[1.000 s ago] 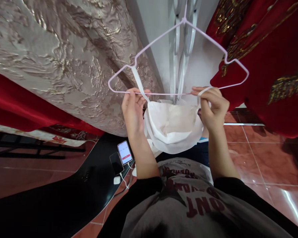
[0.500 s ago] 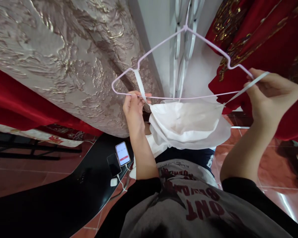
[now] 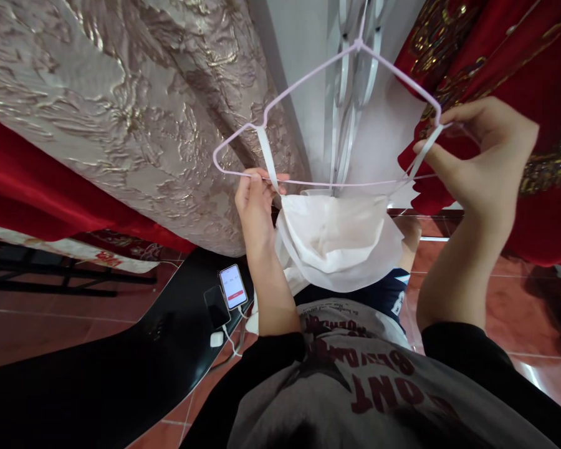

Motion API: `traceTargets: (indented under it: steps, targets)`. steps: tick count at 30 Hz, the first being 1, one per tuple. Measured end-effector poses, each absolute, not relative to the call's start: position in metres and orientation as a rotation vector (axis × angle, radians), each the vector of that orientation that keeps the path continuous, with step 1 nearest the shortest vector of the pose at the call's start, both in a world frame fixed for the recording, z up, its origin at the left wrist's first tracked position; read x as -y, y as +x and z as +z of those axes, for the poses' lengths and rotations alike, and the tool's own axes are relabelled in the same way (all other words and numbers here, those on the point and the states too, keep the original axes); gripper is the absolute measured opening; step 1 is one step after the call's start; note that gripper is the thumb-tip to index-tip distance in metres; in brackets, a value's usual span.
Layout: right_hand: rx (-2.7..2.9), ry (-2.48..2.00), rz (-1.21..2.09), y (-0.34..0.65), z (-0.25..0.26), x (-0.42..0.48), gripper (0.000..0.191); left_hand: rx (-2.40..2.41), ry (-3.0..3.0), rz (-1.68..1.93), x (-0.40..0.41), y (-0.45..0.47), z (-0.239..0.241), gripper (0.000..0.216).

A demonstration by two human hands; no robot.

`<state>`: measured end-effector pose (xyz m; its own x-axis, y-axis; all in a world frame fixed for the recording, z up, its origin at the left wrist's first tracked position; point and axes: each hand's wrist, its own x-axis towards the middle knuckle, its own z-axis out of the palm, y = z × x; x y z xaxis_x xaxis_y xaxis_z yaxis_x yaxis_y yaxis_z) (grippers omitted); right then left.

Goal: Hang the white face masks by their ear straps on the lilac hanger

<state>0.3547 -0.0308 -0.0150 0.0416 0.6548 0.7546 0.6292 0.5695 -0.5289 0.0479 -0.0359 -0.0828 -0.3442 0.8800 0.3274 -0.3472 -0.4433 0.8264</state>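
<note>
A pale pink clothes hanger [image 3: 308, 76] is held up in front of me, its upper hook cut off by the frame edge. My left hand [image 3: 257, 194] pinches its lower bar near the left corner. From the left notch a white strap [image 3: 267, 156] runs down to a white garment [image 3: 339, 240] hanging open below the bar. The other white strap [image 3: 425, 149] is at the right notch, between the thumb and fingers of my right hand [image 3: 481, 146]. That hand covers the hanger's right end.
Textured beige fabric [image 3: 135, 93] hangs at left, red fabric with gold trim [image 3: 505, 68] at right. White metal bars [image 3: 343, 125] stand behind the hanger. A lit phone [image 3: 234, 287], a dark phone [image 3: 216, 307] and a white case [image 3: 217, 338] lie on a black surface [image 3: 121, 374].
My right hand has moved left and slightly up, bringing the right strap to the hanger's notch. The garment's right side has drawn inward. My left hand keeps its hold on the bar.
</note>
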Motion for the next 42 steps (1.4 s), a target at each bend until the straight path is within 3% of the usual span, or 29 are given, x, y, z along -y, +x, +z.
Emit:
traceTargets:
  steps: [4,6,9,13,23,27,30,33,38,42]
  targets:
    - [1.625,-0.913,-0.294,0.345,-0.022,0.039,0.039,-0.861,1.079,1.892,0.034,0.046,-0.089,0.03]
    - [1.541,-0.769,-0.353,0.332,-0.027,0.046,0.031,-0.882,1.112,1.886,0.033,0.046,-0.092,0.031]
    - [1.579,-0.745,-0.164,0.304,-0.037,0.052,0.019,-0.879,1.132,1.894,0.032,0.046,-0.094,0.032]
    - [2.009,-0.947,0.168,0.277,-0.063,0.046,0.026,-0.92,1.151,1.884,0.034,0.046,-0.095,0.035]
    - [1.877,-1.041,0.106,0.264,-0.091,0.046,0.027,-1.082,1.292,1.761,0.073,0.036,-0.072,0.028]
    - [1.884,-1.055,0.135,0.265,-0.086,0.047,0.026,-0.935,1.25,1.752,0.083,0.032,-0.049,0.022]
    - [1.911,-1.043,0.143,0.267,-0.084,0.048,0.028,-0.783,1.21,1.738,0.078,0.029,-0.028,0.034]
    - [1.942,-1.049,0.141,0.268,-0.085,0.049,0.031,-0.724,1.168,1.799,0.065,0.025,-0.013,0.029]
    - [1.936,-1.05,0.089,0.269,-0.09,0.047,0.032,-0.841,1.019,2.225,0.043,0.015,-0.031,0.016]
    - [1.954,-1.022,0.131,0.264,-0.091,0.047,0.033,-1.048,0.893,2.169,0.04,0.012,-0.063,0.014]
